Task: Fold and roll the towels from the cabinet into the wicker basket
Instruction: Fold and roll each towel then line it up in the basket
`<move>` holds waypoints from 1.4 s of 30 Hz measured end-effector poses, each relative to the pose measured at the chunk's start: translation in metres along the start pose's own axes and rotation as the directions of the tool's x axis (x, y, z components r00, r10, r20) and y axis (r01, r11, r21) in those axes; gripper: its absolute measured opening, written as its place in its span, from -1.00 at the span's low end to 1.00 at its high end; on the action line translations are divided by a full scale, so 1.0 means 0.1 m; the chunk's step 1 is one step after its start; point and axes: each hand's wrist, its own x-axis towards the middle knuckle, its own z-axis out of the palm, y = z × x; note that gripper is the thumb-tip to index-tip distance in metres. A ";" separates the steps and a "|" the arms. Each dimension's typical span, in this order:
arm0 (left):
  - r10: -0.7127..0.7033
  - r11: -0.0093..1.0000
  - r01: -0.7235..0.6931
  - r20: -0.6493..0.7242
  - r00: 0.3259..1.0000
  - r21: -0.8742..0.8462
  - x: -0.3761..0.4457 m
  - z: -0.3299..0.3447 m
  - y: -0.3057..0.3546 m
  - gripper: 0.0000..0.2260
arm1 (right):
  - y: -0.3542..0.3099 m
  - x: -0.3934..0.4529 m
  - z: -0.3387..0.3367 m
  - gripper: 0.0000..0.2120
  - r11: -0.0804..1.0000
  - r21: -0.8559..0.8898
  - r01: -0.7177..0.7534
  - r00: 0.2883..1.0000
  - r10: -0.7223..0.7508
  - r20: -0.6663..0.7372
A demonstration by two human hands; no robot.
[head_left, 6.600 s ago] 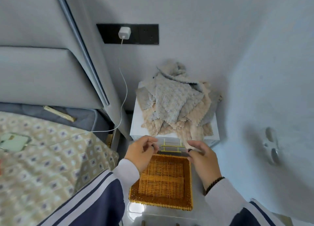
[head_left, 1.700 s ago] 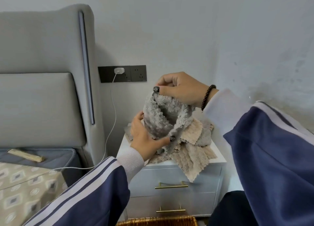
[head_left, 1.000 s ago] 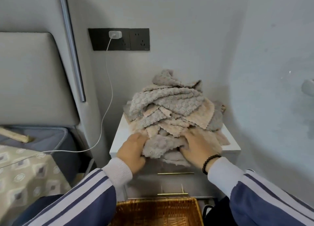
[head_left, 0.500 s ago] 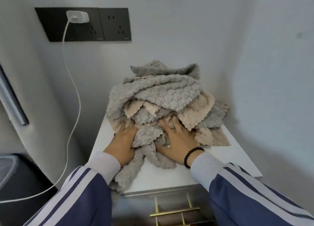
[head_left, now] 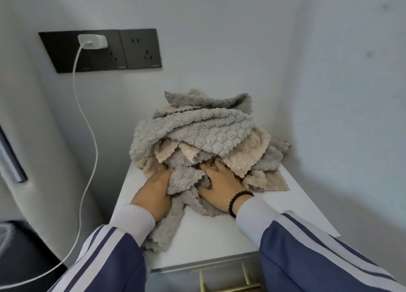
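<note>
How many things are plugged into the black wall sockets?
1. A white charger block sits in the left black socket panel, its white cable hanging down. The right black socket panel has nothing plugged in.

We take this for a home bedroom corner. A small white bedside cabinet (head_left: 211, 232) with brass drawer handles (head_left: 228, 288) stands against plain painted walls, heaped with grey and beige towels (head_left: 204, 137). A dark wall socket panel (head_left: 136, 49) holds a white charger (head_left: 92, 42) with its cable (head_left: 87, 124) trailing down; a grey upholstered panel (head_left: 13, 164) at left looks like a headboard.
</note>
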 end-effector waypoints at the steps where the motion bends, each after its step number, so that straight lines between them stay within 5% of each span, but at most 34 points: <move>1: -0.022 1.000 0.022 0.007 1.000 0.005 -0.09 -0.04 0.05 -0.51 | -0.04 -0.08 -0.02 -0.42 1.000 0.027 -0.013 1.000 0.013 0.013; 9: 0.024 0.987 -0.050 -0.167 0.986 -0.155 -0.90 -0.45 0.50 -0.56 | -0.22 -0.74 -0.33 -0.79 0.970 0.196 0.142 0.989 -0.131 -0.069; 17: 0.113 0.863 -0.081 0.034 0.993 -0.499 -1.47 -0.68 0.66 -0.62 | -0.32 -1.46 -0.76 -0.80 0.752 0.655 0.072 0.996 -0.020 -0.087; 22: 0.154 0.882 -0.038 0.211 0.965 -0.471 -1.62 -0.92 0.59 -0.63 | -0.38 -1.72 -1.13 -0.95 0.881 0.466 0.080 0.972 -0.172 0.158; 28: 0.200 0.965 -0.100 0.434 0.879 -0.242 -1.58 -1.11 0.56 -0.82 | -0.43 -1.67 -1.44 -0.79 0.984 0.071 0.161 0.847 -0.175 0.502; 31: 0.137 0.987 -0.160 0.421 0.896 0.018 -1.40 -1.17 0.55 -0.80 | -0.50 -1.46 -1.52 -0.77 0.985 -0.085 0.148 0.936 -0.112 0.335; 34: 0.134 0.991 -0.134 0.003 0.991 0.014 -1.10 -1.56 0.75 -0.71 | -0.66 -1.25 -1.89 -0.89 0.983 -0.130 0.130 0.986 -0.141 -0.085; 36: 0.093 0.983 -0.138 -0.325 0.941 -0.118 -0.87 -1.98 0.96 -0.62 | -0.81 -1.19 -2.26 -0.86 0.983 -0.018 0.184 0.885 -0.174 -0.433; 38: 0.142 0.960 -0.249 -0.537 0.832 -0.131 -0.70 -2.37 1.16 -0.60 | -1.00 -1.25 -2.61 -0.84 0.935 0.078 0.346 0.689 -0.197 -0.697; 40: 0.252 0.951 -0.309 -0.576 0.777 0.000 -0.70 -2.59 1.30 -0.57 | -1.10 -1.34 -2.80 -0.81 0.860 0.123 0.495 0.603 -0.239 -0.761; 42: 0.334 0.940 -0.322 -0.507 0.795 0.113 -0.79 -2.61 1.30 -0.50 | -1.05 -1.46 -2.77 -0.88 0.827 0.138 0.545 0.644 -0.308 -0.700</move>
